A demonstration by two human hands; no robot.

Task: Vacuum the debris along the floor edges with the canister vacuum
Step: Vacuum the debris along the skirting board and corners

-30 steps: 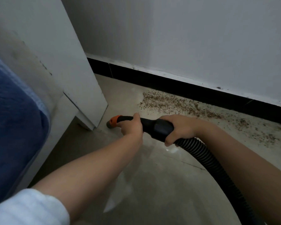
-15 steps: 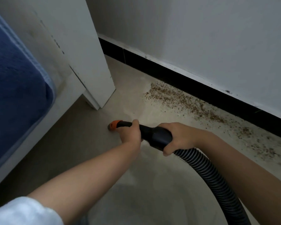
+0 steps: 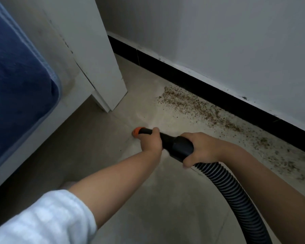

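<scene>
A black vacuum nozzle [image 3: 174, 144] with an orange tip [image 3: 136, 132] lies low over the beige floor, pointing left. My left hand [image 3: 151, 142] grips the thin front part just behind the orange tip. My right hand [image 3: 201, 148] grips the thick black cuff where the ribbed hose [image 3: 236, 196] joins; the hose runs off the bottom right. Brown crumb debris [image 3: 192, 104] lies in a band along the black baseboard [image 3: 201, 85], up and right of the tip, apart from it. The canister is out of view.
A white bed frame leg [image 3: 109, 81] stands left of the debris, with a blue mattress [image 3: 16, 76] above the frame at far left. A white wall [image 3: 218, 32] rises behind the baseboard. Thinner scattered debris [image 3: 280, 155] continues along the right floor edge.
The nozzle tip has drawn back from the foot of the bed leg toward me, onto the floor in front of the leg. Both hands keep their hold; the view has shifted left.
</scene>
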